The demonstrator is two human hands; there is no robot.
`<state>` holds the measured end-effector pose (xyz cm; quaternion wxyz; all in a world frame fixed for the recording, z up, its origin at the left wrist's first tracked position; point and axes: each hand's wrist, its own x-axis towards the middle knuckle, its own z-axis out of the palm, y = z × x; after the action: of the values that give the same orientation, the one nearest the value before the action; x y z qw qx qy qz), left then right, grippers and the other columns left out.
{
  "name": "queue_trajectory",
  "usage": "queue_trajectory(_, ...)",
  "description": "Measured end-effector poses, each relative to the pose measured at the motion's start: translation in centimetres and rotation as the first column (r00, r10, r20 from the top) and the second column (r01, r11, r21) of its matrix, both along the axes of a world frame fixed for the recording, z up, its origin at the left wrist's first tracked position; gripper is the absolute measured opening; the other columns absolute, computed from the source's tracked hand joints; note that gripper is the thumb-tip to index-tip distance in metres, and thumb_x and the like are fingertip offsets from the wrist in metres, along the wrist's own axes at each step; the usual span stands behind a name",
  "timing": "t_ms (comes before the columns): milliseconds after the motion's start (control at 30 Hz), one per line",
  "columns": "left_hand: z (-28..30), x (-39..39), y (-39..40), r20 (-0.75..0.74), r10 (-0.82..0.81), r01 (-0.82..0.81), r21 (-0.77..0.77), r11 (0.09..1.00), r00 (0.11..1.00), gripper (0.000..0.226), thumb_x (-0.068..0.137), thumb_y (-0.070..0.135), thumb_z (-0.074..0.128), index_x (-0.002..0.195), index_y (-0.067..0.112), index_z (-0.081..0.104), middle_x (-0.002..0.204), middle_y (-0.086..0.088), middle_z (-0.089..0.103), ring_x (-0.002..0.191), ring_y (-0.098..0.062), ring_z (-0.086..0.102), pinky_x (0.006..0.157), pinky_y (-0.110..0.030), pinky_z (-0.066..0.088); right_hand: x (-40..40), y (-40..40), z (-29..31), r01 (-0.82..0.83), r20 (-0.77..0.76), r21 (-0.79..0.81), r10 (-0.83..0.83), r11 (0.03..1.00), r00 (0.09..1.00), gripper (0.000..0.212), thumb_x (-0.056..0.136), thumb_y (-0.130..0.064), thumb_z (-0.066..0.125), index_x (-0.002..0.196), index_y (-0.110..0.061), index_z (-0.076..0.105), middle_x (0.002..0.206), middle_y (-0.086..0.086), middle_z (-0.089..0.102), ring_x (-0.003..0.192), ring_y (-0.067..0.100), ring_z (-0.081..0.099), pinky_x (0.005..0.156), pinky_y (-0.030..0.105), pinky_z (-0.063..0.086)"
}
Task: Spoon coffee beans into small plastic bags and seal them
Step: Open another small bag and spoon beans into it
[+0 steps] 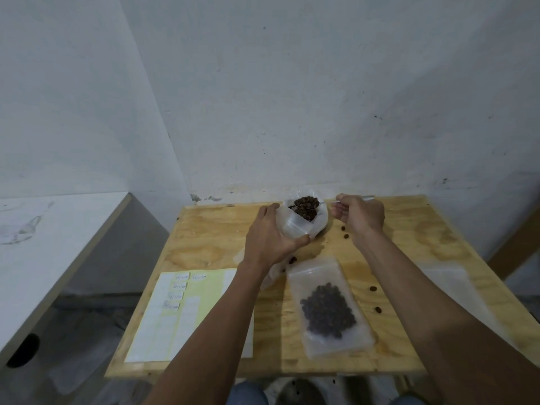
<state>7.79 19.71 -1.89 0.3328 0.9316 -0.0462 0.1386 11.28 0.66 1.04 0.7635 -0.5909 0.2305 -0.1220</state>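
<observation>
Up at the far edge of the plywood table (409, 229), close against the white wall (292, 97), the left hand (270, 238) wraps around the side of a clear plastic bag of coffee beans (302, 220), fingers curved over its left flank and thumb pressing its near edge. The right hand (361, 214) pinches the handle of a metal spoon (306, 203), and the spoon's bowl sits heaped with beans right over the bag's open mouth. Nearer the person, a small plastic bag (328, 305) lies flat on the wood with a dark cluster of beans inside; I cannot tell whether its top is sealed. Loose beans (346, 236) are scattered around: two just beside the right wrist, more off toward the right edge of the table. A yellow label sheet (187, 314) with handwritten stickers fills the near-left corner, right up to the table's front edge. Another flat clear bag (447, 276) lies near the right edge. Bare wood shows between the sheet and the big bag, and again behind the right hand. A pale shelf (58, 244) stands off to the left, apart from the table.
</observation>
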Motion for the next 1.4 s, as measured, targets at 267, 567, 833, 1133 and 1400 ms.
queue_trajectory(267, 1.2, -0.3, -0.7, 0.063, 0.053, -0.054, 0.011, 0.998, 0.997, 0.112, 0.061, 0.079, 0.072, 0.144, 0.008, 0.046, 0.136, -0.004, 0.055, 0.121, -0.020, 0.055, 0.084, -0.026, 0.041, -1.9, -0.6, 1.9, -0.281, 0.047, -0.164, 0.292, 0.946, 0.955, 0.011, 0.088, -0.002, 0.073, 0.092, 0.008, 0.073, 0.076, 0.021, 0.074, 0.062, 0.023, 0.071, 0.061, 0.028, 0.060)
queue_trajectory(567, 1.3, 0.1, -1.0, 0.034, 0.030, -0.030, 0.021, 0.999, 0.999, 0.118, 0.052, 0.089, 0.051, 0.141, 0.012, 0.048, 0.132, 0.000, 0.057, 0.118, -0.018, 0.056, 0.082, -0.026, 0.041, -1.2, -0.6, 0.2, 0.031, 0.093, -0.189, -0.014, 0.981, 0.996, 0.009, 0.089, -0.009, 0.073, 0.081, -0.013, 0.073, 0.070, 0.007, 0.075, 0.066, 0.021, 0.075, 0.073, 0.038, 0.063)
queue_trajectory(833, 1.5, 2.1, -2.1, 0.010, 0.002, -0.001, -0.089, 0.996, 1.000, 0.098, 0.068, 0.067, 0.082, 0.142, 0.011, 0.050, 0.137, -0.002, 0.058, 0.126, -0.020, 0.054, 0.099, -0.035, 0.047, -0.8, -0.1, -2.0, -0.063, -0.015, -0.361, 0.061, 0.930, 0.998, 0.008, 0.088, -0.008, 0.076, 0.080, -0.008, 0.077, 0.069, 0.005, 0.073, 0.057, 0.011, 0.071, 0.063, 0.026, 0.062)
queue_trajectory(1133, 1.5, 2.5, -3.2, -0.016, -0.021, 0.018, -0.158, 0.987, 1.000, 0.107, 0.062, 0.077, 0.077, 0.141, 0.010, 0.051, 0.135, -0.003, 0.059, 0.121, -0.019, 0.056, 0.093, -0.027, 0.044, 0.1, 0.0, -2.5, -0.152, -0.168, -0.242, 0.112, 0.958, 0.979, 0.008, 0.082, -0.009, 0.074, 0.078, -0.003, 0.076, 0.073, 0.010, 0.075, 0.068, 0.026, 0.075, 0.075, 0.044, 0.064)
queue_trajectory(1400, 1.2, 1.8, -2.1, -0.028, -0.046, 0.044, -0.077, 0.996, 0.999, 0.101, 0.066, 0.065, 0.085, 0.142, 0.009, 0.049, 0.136, -0.004, 0.057, 0.123, -0.020, 0.054, 0.099, -0.034, 0.047, 0.0, -0.4, -1.7, 0.009, -0.119, -0.047, -0.014, 0.999, 0.993, 0.012, 0.089, 0.000, 0.067, 0.079, 0.005, 0.069, 0.074, 0.018, 0.074, 0.062, 0.025, 0.073, 0.065, 0.033, 0.062)
